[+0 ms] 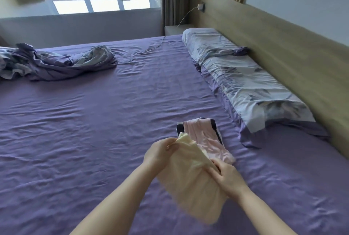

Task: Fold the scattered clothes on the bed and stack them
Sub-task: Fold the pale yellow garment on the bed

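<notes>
Both forearms come in bare from the bottom edge; I see two hands on one garment. Left hand (158, 151) pinches the top corner of a pale yellow cloth (190, 183), thumb over the edge. Right hand (226, 176) grips the same cloth at its right edge, fingers curled into the fabric. Cloth is thin, soft, slightly ribbed, roughly rectangular, held tilted just above the bed (94, 121), lower end hanging loose and blurred.

Just behind it lies a small stack: a pink garment (205, 140) on top, soft and wrinkled, folded to a long strip, over a dark piece with white (217, 131) that shows only at the edges. I count two layers for sure; can't tell if more sit under them. The yellow cloth overlaps the near end of the pink one from this view.

Bed sheet is purple, matte, creased all over. Two pillows (245, 83) in pale leaf-print covers lie end to end along the wooden headboard (283, 55). One crumpled quilt (56, 63), purple with the same print, sits bunched at far left. One white cable (186, 15) runs from a wall socket down toward the bed.
</notes>
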The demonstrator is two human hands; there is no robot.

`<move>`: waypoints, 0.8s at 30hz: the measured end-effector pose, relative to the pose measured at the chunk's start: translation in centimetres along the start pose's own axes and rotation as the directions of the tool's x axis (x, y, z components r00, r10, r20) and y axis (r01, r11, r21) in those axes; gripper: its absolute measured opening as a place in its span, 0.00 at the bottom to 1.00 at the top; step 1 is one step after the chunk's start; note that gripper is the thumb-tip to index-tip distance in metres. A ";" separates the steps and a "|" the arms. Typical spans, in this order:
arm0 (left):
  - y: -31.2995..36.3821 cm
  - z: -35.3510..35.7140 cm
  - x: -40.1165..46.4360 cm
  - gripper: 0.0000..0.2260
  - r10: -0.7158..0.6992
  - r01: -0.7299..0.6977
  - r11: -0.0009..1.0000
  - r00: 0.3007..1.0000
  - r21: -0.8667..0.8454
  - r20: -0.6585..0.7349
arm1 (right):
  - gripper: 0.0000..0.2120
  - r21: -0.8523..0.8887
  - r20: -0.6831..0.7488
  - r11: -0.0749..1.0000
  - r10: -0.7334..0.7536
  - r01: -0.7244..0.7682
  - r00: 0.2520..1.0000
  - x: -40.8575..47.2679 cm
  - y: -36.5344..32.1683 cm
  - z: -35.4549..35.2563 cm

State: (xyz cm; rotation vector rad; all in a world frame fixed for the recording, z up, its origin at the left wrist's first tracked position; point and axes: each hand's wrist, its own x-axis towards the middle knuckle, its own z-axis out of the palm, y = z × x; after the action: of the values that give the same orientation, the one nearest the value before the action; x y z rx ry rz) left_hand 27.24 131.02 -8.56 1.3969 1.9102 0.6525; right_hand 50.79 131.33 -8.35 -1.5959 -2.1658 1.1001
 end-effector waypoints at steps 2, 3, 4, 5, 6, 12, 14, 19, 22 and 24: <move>1.7 0.8 0.6 0.09 0.006 -0.005 1.000 0.999 0.031 -0.037 | 0.15 -0.042 -0.020 0.999 -0.021 0.020 1.000 0.1 1.2 -1.1; 2.5 1.1 1.1 0.10 0.010 -0.008 0.999 0.999 0.040 -0.052 | 0.15 -0.045 -0.029 0.999 -0.029 0.028 0.999 0.2 1.8 -1.6; 3.3 1.4 1.6 0.10 0.014 -0.011 0.999 0.998 0.051 -0.062 | 0.15 -0.044 -0.037 0.998 -0.036 0.034 0.999 0.3 2.2 -2.0; 4.0 1.6 2.1 0.10 0.017 -0.013 0.998 0.997 0.066 -0.070 | 0.16 -0.039 -0.044 0.998 -0.046 0.044 0.998 0.6 2.6 -2.4; 4.5 1.8 2.7 0.11 0.021 -0.015 0.996 0.997 0.085 -0.075 | 0.17 -0.028 -0.050 0.998 -0.059 0.057 0.997 0.9 3.0 -2.8; 6.1 2.5 6.8 0.10 0.089 -0.080 0.989 0.994 0.124 -0.071 | 0.12 0.238 -0.130 0.970 -0.008 0.039 0.991 2.6 4.3 -3.8; 6.0 2.6 8.1 0.12 0.072 -0.067 0.993 0.996 0.102 -0.044 | 0.09 0.329 -0.123 0.944 0.042 0.001 0.992 3.5 4.5 -3.6; 5.4 2.3 12.4 0.09 0.104 -0.105 0.990 0.994 0.094 0.023 | 0.14 0.371 -0.129 0.927 0.112 -0.056 0.985 7.1 4.8 -3.0; 5.5 1.7 15.3 0.07 0.131 -0.131 0.983 0.991 0.129 0.010 | 0.12 0.411 -0.128 0.908 0.142 -0.078 0.982 9.5 4.7 -2.6; 5.9 1.9 17.1 0.07 0.166 -0.162 0.973 0.986 0.166 -0.010 | 0.12 0.458 -0.127 0.883 0.174 -0.098 0.977 11.1 4.8 -2.3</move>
State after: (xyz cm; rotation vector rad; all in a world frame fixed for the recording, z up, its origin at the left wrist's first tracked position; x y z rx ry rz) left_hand 28.86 149.12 -9.34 1.6725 1.9169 0.6012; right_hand 51.35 142.81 -12.68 -1.5684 -1.5618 1.3390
